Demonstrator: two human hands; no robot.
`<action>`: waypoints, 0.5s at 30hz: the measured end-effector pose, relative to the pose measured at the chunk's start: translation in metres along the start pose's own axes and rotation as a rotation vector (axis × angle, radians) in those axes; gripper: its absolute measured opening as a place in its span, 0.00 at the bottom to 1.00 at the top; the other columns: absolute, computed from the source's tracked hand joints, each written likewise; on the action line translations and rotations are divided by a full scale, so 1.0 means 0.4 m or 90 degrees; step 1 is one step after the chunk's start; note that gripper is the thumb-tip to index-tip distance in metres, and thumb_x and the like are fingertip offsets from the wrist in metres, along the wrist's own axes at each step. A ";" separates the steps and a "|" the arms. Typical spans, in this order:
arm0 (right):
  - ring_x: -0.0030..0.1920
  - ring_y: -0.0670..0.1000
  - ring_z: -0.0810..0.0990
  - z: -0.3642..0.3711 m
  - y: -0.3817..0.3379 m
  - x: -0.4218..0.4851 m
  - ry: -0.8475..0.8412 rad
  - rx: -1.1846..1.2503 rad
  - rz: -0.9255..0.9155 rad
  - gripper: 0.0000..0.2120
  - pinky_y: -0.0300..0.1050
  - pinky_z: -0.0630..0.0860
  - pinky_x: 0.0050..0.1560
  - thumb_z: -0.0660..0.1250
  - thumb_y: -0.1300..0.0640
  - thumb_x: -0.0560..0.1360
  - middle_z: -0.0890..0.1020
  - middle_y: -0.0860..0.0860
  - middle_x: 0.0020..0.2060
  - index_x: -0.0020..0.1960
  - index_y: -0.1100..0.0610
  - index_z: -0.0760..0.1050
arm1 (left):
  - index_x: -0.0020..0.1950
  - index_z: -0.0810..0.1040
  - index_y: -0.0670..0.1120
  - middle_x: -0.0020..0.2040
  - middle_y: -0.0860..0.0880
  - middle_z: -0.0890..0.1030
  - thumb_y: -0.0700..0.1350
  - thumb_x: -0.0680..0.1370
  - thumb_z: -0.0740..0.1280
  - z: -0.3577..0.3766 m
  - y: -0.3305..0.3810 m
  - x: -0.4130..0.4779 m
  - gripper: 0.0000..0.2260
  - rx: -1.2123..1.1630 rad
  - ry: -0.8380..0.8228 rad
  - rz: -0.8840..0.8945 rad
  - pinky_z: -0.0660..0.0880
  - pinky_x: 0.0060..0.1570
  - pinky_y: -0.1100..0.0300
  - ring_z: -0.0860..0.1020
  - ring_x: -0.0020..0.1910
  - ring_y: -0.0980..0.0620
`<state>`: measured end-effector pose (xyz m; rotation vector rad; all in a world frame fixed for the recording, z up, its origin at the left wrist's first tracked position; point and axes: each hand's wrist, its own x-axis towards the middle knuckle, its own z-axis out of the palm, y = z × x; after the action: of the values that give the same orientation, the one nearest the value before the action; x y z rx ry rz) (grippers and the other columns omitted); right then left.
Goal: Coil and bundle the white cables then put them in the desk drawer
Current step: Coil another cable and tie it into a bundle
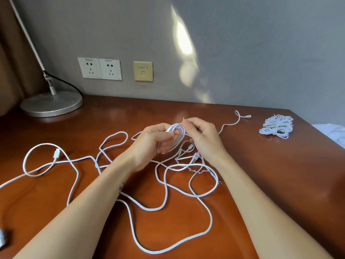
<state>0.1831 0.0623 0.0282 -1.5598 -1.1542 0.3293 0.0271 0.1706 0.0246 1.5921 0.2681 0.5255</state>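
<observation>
With the left hand (156,140) gripping its loops and the right hand (202,135) pinching its top, a small coil of thin white cable (177,134) hangs over the centre of a reddish-brown wooden desk (261,165), where loose white cables (211,219) sprawled at 6 o'clock could snag and spring it open.

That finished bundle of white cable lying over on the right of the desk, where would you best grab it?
Probably come from above and grip the finished bundle across its wrapped middle; it lies flat on the desk, and its looped ends look floppy.
</observation>
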 end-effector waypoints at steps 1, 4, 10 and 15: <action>0.53 0.38 0.81 0.002 -0.001 0.000 -0.006 -0.003 -0.005 0.10 0.30 0.78 0.46 0.63 0.49 0.85 0.85 0.44 0.51 0.58 0.49 0.82 | 0.52 0.78 0.42 0.35 0.48 0.67 0.41 0.84 0.59 0.000 0.001 -0.001 0.08 -0.011 0.003 0.000 0.65 0.36 0.60 0.63 0.34 0.52; 0.58 0.40 0.78 0.008 0.003 0.004 -0.016 -0.078 -0.043 0.11 0.30 0.73 0.55 0.60 0.51 0.86 0.83 0.40 0.54 0.60 0.48 0.81 | 0.48 0.79 0.43 0.34 0.49 0.64 0.45 0.82 0.60 -0.004 0.002 -0.003 0.10 -0.040 0.018 0.000 0.63 0.34 0.60 0.61 0.33 0.53; 0.52 0.36 0.59 0.001 -0.007 -0.006 -0.042 -0.331 -0.088 0.17 0.44 0.62 0.64 0.53 0.51 0.88 0.71 0.31 0.47 0.65 0.49 0.79 | 0.42 0.79 0.44 0.31 0.50 0.64 0.41 0.86 0.56 -0.001 0.001 -0.001 0.16 -0.070 0.027 -0.028 0.59 0.30 0.60 0.59 0.30 0.53; 0.58 0.41 0.73 0.001 0.000 -0.002 -0.074 -0.300 -0.096 0.17 0.46 0.74 0.64 0.52 0.51 0.88 0.76 0.38 0.51 0.64 0.51 0.78 | 0.46 0.77 0.41 0.31 0.49 0.65 0.40 0.86 0.55 0.001 -0.006 0.002 0.13 -0.072 0.032 -0.036 0.61 0.29 0.61 0.60 0.30 0.53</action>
<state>0.1825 0.0621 0.0278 -1.8604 -1.5079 0.0453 0.0284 0.1711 0.0224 1.4589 0.3144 0.5283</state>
